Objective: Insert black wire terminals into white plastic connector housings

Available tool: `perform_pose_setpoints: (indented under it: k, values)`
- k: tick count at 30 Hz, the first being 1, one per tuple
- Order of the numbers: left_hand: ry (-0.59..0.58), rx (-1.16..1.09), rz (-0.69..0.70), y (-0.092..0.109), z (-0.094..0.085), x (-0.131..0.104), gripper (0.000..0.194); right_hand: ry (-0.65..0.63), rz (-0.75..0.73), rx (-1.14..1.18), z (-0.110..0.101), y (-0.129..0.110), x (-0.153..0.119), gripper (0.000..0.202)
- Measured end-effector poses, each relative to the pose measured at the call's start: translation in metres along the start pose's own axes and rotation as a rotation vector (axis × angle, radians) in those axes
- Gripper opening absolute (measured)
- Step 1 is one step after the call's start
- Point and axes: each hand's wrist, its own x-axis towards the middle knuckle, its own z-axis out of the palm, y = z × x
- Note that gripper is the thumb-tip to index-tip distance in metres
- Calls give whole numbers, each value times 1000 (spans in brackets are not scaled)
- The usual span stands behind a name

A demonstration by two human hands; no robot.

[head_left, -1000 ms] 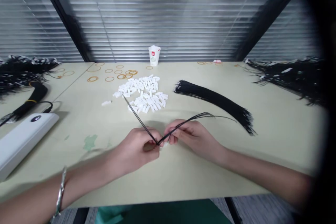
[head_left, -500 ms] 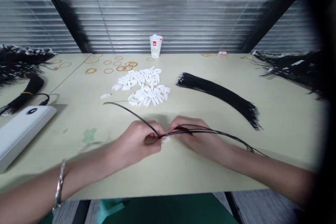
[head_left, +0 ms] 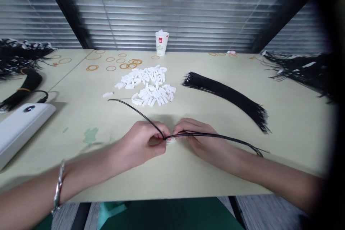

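Observation:
Several thin black wires (head_left: 226,137) run across both hands, bent at my left fingertips. One stretch rises to the upper left, and the rest trails right over my right wrist. My left hand (head_left: 144,140) pinches the wires at the bend between thumb and forefinger. Close beside it, my right hand (head_left: 198,134) is closed on the wires with its fingertips. A small white piece (head_left: 170,140) shows below the wires between the two hands, partly hidden by the fingers. Beyond the hands lies a heap of small white plastic pieces (head_left: 153,95).
A bundle of black wires (head_left: 225,93) lies to the right of the heap. A white power bank (head_left: 24,129) is at the left. More wire bundles (head_left: 302,70) rest at both sides. Rubber bands (head_left: 132,65) and a paper cup (head_left: 161,45) sit at the back.
The loose wire end on the right, low and spread before, now lies higher and closer to the others. The hands stay together in nearly the same place; the view has shifted slightly.

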Motion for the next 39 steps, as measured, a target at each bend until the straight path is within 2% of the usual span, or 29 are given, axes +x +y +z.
perform_pose_setpoints:
  k: [5, 9, 13, 19, 25, 34, 37, 39]
  values:
    - [-8, -5, 1, 0, -1, 0, 20, -34, -39, -89, -2, 2, -5, 19]
    - [-14, -19, -12, -1, -1, 0, 18, -65, -152, -117, -2, 4, -5, 24]
    - [4, 2, 11, 0, -1, 0, 18, -105, -248, -253, -4, 0, -1, 28]
    - [2, -11, 15, 0, -1, 1, 17, -73, -186, -313, -9, -12, 1, 22]
    - [5, -5, 3, -1, 0, 0, 16, 6, -156, -389, -2, -14, -2, 22]
    - [-10, 7, -6, 0, -1, 1, 16, -20, -145, -482, 7, -12, -4, 24]
    - [3, 10, 11, -2, 0, 1, 17, -36, -117, -410, 6, -13, 0, 25]
    - [10, -18, 15, -5, 1, 1, 17, -56, -32, -289, 4, -15, 3, 16]
